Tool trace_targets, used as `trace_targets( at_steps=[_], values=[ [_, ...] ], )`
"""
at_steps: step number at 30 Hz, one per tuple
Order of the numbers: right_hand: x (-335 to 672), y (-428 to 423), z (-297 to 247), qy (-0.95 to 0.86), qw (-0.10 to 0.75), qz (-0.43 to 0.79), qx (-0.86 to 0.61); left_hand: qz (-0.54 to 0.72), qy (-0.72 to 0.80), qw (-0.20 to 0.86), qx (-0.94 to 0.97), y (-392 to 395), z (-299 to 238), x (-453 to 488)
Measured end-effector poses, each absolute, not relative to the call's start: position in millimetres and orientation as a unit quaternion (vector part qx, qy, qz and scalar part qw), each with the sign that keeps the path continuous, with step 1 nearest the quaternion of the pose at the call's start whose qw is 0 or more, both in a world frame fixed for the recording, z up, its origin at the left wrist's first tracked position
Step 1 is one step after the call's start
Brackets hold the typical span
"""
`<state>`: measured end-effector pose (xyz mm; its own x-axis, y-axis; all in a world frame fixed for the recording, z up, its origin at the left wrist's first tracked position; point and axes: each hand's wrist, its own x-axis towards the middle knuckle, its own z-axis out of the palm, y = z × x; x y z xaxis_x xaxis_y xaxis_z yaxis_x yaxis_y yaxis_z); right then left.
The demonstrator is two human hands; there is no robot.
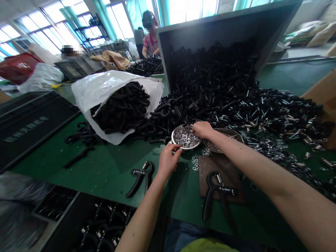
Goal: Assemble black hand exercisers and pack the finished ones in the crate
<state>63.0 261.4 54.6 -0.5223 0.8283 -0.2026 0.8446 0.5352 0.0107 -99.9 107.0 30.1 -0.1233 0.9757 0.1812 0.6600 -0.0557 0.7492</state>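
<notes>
My left hand pinches the near rim of a round metal dish filled with small silver washers. My right hand reaches into the same dish from the right, fingers curled down onto the washers; what they hold is hidden. A second metal dish with small parts sits right beside it, under my right wrist. Two assembled black hand grippers lie on the green table: one near my left forearm, another on a brown board.
A huge heap of black handles spills from a tipped grey bin. A white bag of black handles lies left. Loose screws and springs scatter right. Black crates stand left, a tray of finished grippers near. A person works behind.
</notes>
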Motion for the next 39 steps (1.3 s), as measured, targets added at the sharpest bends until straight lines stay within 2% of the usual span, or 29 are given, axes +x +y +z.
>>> trace_targets(
  at_steps=[8,13,17,22,27,39],
  values=[
    [64.7,259.2,49.2,0.867,0.056,-0.066,0.491,0.335,0.676,0.171,0.634,125.3,29.8,-112.0],
    [72.7,253.8,51.8,0.860,0.001,-0.107,0.499,0.285,0.693,0.108,0.653,144.4,28.4,-118.3],
    [81.6,240.8,58.3,0.848,-0.071,-0.152,0.502,0.199,0.701,0.041,0.684,174.2,30.5,-116.6],
    [104.4,208.3,60.6,0.824,-0.174,-0.215,0.494,0.164,0.700,0.020,0.695,204.1,36.5,-110.5],
    [137.6,171.8,50.8,0.730,-0.284,-0.378,0.494,0.128,0.713,-0.013,0.689,212.0,39.0,-108.2],
    [152.1,125.4,42.0,0.679,-0.298,-0.448,0.500,0.006,0.689,-0.046,0.723,227.8,41.9,-86.7]
  ],
)
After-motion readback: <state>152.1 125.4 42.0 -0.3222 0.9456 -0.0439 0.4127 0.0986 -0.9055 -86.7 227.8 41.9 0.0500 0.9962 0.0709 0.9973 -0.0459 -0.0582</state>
